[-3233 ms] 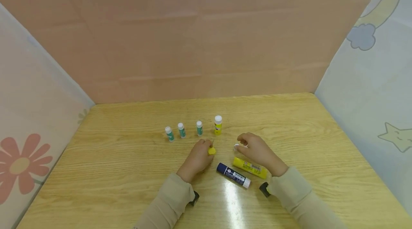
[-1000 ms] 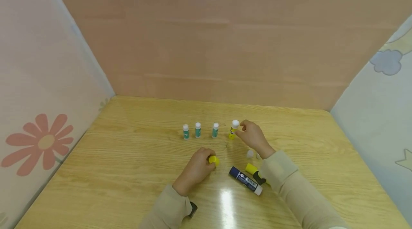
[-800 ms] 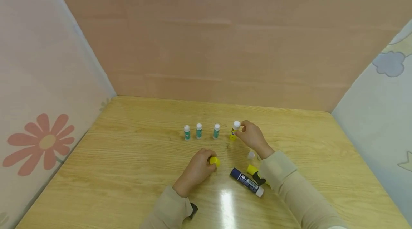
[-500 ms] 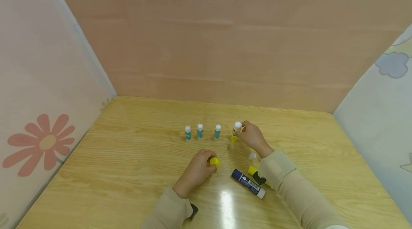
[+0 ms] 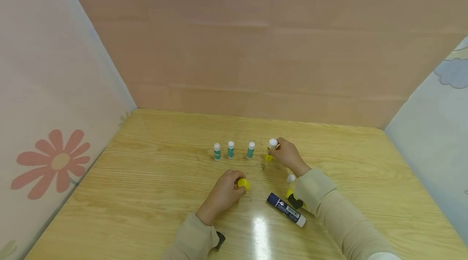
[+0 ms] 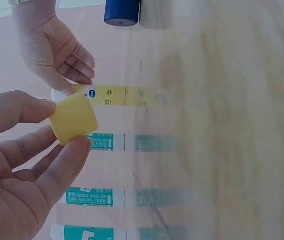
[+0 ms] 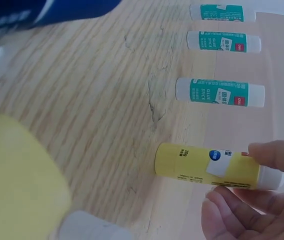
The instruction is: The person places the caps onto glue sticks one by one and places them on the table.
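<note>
My left hand (image 5: 223,193) pinches a short yellow cap (image 6: 73,119) between thumb and fingertips, close over the table. Farther back, my right hand (image 5: 289,155) holds a yellow glue stick (image 7: 202,164) near its white cap, thumb on one side and fingers on the other. That stick is upright with a slight lean, at the right end of a row. Three smaller teal glue sticks with white caps stand left of it: a near one (image 5: 250,150), a middle one (image 5: 230,150) and a far-left one (image 5: 217,152).
A dark blue glue stick (image 5: 286,210) lies on its side between the forearms. Beyond it a yellow tube (image 5: 290,193) lies partly hidden under the right wrist strap and sleeve. A small white piece (image 5: 291,178) sits on the wooden table (image 5: 146,178) by the right wrist.
My right hand has moved from beside the small white piece back to the yellow glue stick and taken hold of it near the cap. The left hand keeps the yellow cap; the head view has shifted.
</note>
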Available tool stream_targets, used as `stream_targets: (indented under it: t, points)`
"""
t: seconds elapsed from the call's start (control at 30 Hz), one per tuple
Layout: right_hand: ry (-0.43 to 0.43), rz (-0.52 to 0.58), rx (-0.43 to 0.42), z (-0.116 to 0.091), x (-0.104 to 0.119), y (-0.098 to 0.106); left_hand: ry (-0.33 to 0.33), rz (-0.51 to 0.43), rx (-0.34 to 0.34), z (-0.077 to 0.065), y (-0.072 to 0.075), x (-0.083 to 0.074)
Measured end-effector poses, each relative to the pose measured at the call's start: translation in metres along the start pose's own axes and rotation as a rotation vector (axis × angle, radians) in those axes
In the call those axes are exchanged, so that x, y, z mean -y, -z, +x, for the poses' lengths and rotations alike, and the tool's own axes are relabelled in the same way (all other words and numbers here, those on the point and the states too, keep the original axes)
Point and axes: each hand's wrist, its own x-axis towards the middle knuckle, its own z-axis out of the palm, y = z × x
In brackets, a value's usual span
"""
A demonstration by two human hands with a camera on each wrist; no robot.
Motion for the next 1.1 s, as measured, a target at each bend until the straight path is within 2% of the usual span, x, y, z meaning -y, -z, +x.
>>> stream_targets:
  t: [0.4, 0.77, 1.1]
  points:
    - [0.026, 0.013, -0.005, 0.001, -0.001, -0.001, -0.003, -0.012, -0.001, 0.001, 0.002, 0.001]
    - [0.039, 0.124, -0.003, -0.007, 0.003, 0.002, -0.003, -0.016, 0.010, 0.000, 0.002, -0.002]
    - [0.022, 0.228, 0.001, -0.019, -0.005, 0.008, -0.010, -0.038, -0.007, -0.003, 0.003, -0.006]
